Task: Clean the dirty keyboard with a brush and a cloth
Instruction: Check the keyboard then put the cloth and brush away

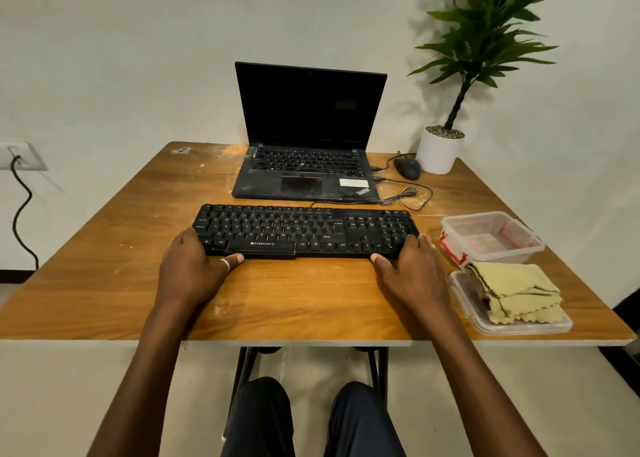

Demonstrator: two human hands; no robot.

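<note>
The cleaning itself had not begun; this looked like the get-ready step, w/ the person setting the keyboard (pixel 304 230) in place. The left hand (pixel 194 266) held the left end, thumb on the near edge & fingers bent round the side. The right hand (pixel 412 269) held the right end the same way. So both hands were gripping the keyboard, not loose. It lay flat on the wood table (pixel 104 249), in the middle, just near of the open laptop (pixel 308 166) & well left of the clear tub (pixel 491 237). The next move prob. needed one hand to let go & reach right for a tool. The yellow cloth (pixel 519 292) sat folded on a clear lid (pixel 485 325) at the near right. No brush showed plainly; sth dark peeked out under the cloth, but I couldn't tell what it was. The other hand should keep the keyboard from sliding. The keyboard was black, long & flat, w/ white letters & a number pad on the right. It had a thin cord going off the far side. Dirt on the keys was too small to see well, though pale dust marked the table & the laptop.
</note>
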